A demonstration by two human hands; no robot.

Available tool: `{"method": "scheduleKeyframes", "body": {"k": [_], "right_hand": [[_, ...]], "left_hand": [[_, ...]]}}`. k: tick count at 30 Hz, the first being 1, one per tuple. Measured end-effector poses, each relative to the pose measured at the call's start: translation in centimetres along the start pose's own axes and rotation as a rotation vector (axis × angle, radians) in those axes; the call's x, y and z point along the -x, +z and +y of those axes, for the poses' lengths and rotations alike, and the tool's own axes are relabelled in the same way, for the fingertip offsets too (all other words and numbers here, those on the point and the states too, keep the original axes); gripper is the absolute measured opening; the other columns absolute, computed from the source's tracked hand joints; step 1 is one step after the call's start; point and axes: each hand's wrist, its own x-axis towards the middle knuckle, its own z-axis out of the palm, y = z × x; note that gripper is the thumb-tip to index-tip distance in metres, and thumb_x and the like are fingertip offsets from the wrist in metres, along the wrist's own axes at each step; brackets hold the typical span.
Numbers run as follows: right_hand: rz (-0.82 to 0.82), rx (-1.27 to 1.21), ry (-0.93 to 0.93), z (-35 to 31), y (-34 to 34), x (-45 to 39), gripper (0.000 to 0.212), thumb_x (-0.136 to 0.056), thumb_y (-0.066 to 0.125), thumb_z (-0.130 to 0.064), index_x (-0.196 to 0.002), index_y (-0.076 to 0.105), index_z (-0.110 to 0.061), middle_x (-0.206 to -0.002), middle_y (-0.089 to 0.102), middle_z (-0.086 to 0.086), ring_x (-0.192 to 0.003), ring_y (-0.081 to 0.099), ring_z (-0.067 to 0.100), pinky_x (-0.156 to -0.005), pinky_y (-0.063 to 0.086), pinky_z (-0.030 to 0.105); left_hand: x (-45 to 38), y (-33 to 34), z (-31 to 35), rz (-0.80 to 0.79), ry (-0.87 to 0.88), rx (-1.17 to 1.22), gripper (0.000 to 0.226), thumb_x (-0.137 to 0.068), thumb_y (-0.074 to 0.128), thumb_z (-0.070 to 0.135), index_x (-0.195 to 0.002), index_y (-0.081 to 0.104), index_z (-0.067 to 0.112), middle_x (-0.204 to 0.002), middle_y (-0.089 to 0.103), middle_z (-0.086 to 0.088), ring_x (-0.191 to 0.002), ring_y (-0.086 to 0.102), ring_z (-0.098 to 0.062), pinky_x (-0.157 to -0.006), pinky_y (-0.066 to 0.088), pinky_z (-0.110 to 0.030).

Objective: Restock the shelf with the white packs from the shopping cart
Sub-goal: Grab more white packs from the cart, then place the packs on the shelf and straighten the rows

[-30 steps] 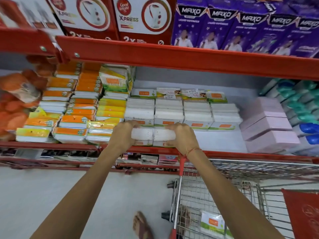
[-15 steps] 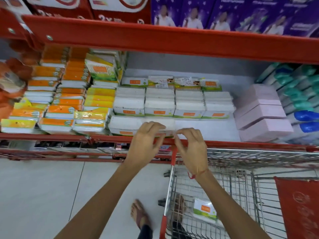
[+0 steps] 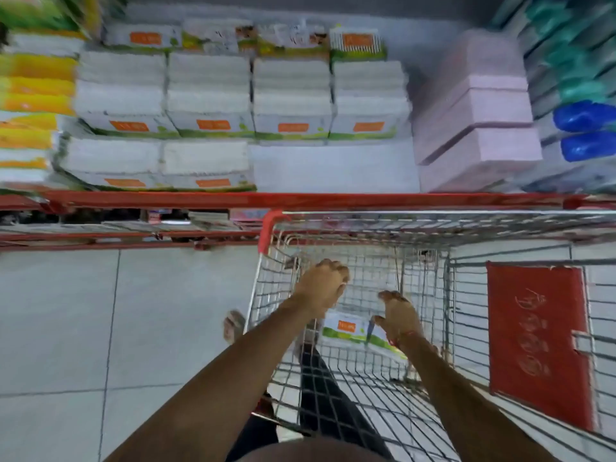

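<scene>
One white pack (image 3: 358,331) with an orange label and green edge lies on the floor of your shopping cart (image 3: 366,225), in the lower centre of the frame. Your two hands are down inside the basket on either side of it. Your left hand (image 3: 321,283) is curled closed above the pack's left end; whether it grips anything, you cannot tell. Your right hand (image 3: 398,315) is open, fingers spread just above the pack's right end. On the shelf (image 3: 300,199) in the upper half, two white packs (image 3: 156,165) sit in the front row, with four stacks (image 3: 243,95) behind. Three pink packs (image 3: 476,128) are piled to the right.
</scene>
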Motion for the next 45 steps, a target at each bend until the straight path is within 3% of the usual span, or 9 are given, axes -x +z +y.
{"method": "scheduleKeyframes", "body": {"k": [3, 7, 11, 15, 18, 22, 33, 39, 45], "right_hand": [[-0.104, 0.056, 0.102, 3.8, 2.6, -0.5, 0.065, -0.081, 0.069, -0.014, -0.138, 0.039, -0.007, -0.141, 0.048, 0.014, -0.127, 0.048, 0.029, -0.103, 0.045, 0.033], [-0.095, 0.053, 0.135, 4.6, 3.8, -0.2, 0.061, -0.082, 0.07, -0.015, -0.135, 0.042, -0.007, -0.137, 0.05, 0.013, -0.119, 0.054, 0.029, -0.082, 0.048, 0.01], [-0.099, 0.168, 0.081, 6.2, 5.2, -2.7, 0.052, -0.074, 0.078, -0.024, -0.116, 0.052, -0.011, -0.118, 0.062, 0.008, -0.1, 0.064, 0.022, -0.08, 0.054, 0.028], [-0.268, 0.19, -0.037, 5.5, 4.8, -3.9, 0.05, -0.074, 0.078, -0.027, -0.112, 0.053, -0.008, -0.114, 0.065, 0.011, -0.105, 0.062, 0.027, -0.086, 0.054, 0.035], [-0.313, 0.182, -0.066, 4.6, 4.2, -4.1, 0.052, -0.074, 0.077, -0.03, -0.114, 0.052, -0.008, -0.116, 0.065, 0.011, -0.108, 0.061, 0.025, -0.09, 0.054, 0.034], [-0.265, 0.096, -0.101, 2.3, 2.2, -2.8, 0.067, -0.068, 0.081, -0.029, -0.124, 0.051, -0.011, -0.114, 0.069, 0.01, -0.103, 0.065, 0.024, -0.09, 0.054, 0.034], [0.179, 0.193, -0.334, -6.5, -12.0, 6.6, 0.057, -0.077, 0.072, -0.037, -0.13, 0.054, -0.027, -0.129, 0.059, -0.001, -0.123, 0.05, 0.019, -0.1, 0.047, 0.032], [0.55, 0.108, -0.449, -9.9, -19.9, 9.4, 0.058, -0.064, 0.084, -0.025, -0.118, 0.065, -0.018, -0.112, 0.071, 0.006, -0.107, 0.06, 0.029, -0.087, 0.055, 0.038], [0.692, 0.076, -0.436, -12.8, -24.8, 8.4, 0.06, -0.067, 0.083, -0.024, -0.123, 0.062, -0.016, -0.119, 0.068, 0.009, -0.11, 0.059, 0.028, -0.093, 0.051, 0.038]], "left_hand": [[-1.6, 5.3, 0.8, -0.236, -0.094, -0.103, 0.032, -0.09, 0.053, 0.006, -0.122, 0.054, 0.003, -0.126, 0.055, -0.017, -0.12, 0.048, -0.033, -0.099, 0.046, -0.046], [-0.1, 8.5, 1.1, -0.274, -0.186, -0.204, 0.043, -0.087, 0.055, 0.005, -0.129, 0.046, -0.001, -0.135, 0.048, -0.02, -0.126, 0.044, -0.037, -0.105, 0.038, -0.046], [-1.8, 13.7, 1.0, -0.206, -0.236, -0.217, 0.059, -0.065, 0.083, 0.019, -0.115, 0.06, 0.0, -0.113, 0.067, -0.018, -0.109, 0.063, -0.03, -0.1, 0.049, -0.04], [-1.6, 14.1, 1.1, -0.278, -0.26, -0.088, 0.062, -0.084, 0.063, 0.004, -0.137, 0.032, 0.001, -0.128, 0.053, -0.028, -0.118, 0.054, -0.038, -0.099, 0.05, -0.043], [-0.8, 13.1, 0.8, -0.253, -0.3, -0.044, 0.053, -0.085, 0.058, 0.0, -0.132, 0.034, 0.007, -0.122, 0.058, -0.021, -0.107, 0.061, -0.031, -0.087, 0.057, -0.037], [1.0, 9.3, 0.2, -0.199, -0.369, 0.008, 0.064, -0.079, 0.069, 0.01, -0.135, 0.039, 0.013, -0.128, 0.053, -0.013, -0.111, 0.056, -0.026, -0.091, 0.054, -0.032], [9.1, -7.2, 1.3, 0.17, -0.413, 0.025, 0.051, -0.073, 0.073, 0.014, -0.12, 0.059, 0.03, -0.117, 0.067, 0.003, -0.107, 0.061, -0.017, -0.093, 0.049, -0.029], [10.2, -16.5, 2.8, 0.476, -0.358, -0.036, 0.051, -0.071, 0.078, 0.023, -0.119, 0.061, 0.029, -0.117, 0.068, 0.003, -0.109, 0.06, -0.02, -0.092, 0.044, -0.031], [7.1, -22.0, 2.9, 0.625, -0.313, -0.008, 0.058, -0.066, 0.08, -0.002, -0.119, 0.063, 0.017, -0.12, 0.069, -0.003, -0.109, 0.063, -0.022, -0.097, 0.049, -0.032]]}}
